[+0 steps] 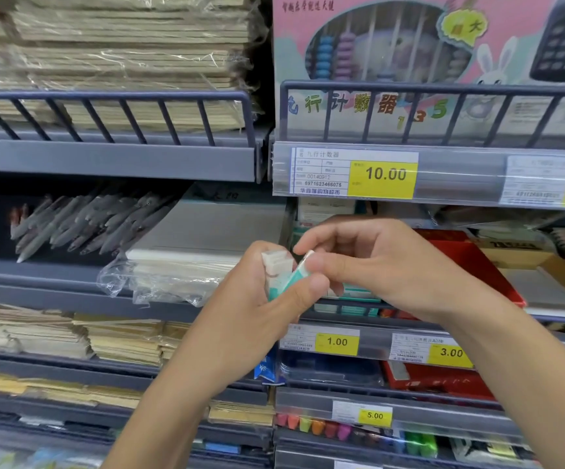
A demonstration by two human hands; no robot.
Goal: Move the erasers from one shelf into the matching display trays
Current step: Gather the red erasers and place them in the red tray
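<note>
Erasers (279,270) in white-and-teal sleeves sit bunched in the left hand (257,313), whose grip is closed round the small stack, likely so several can be carried at once. The right hand (386,265) meets it just in front of the yellow 1.00 price tag's (336,341) shelf, thumb and forefinger pinched on the topmost eraser (303,265), seemingly peeling it off to place singly. Behind the hands, above that tag, a teal-edged display tray (355,292) holds similar packs, probably the matching spot. A red tray (470,262) lies to the right of it.
</note>
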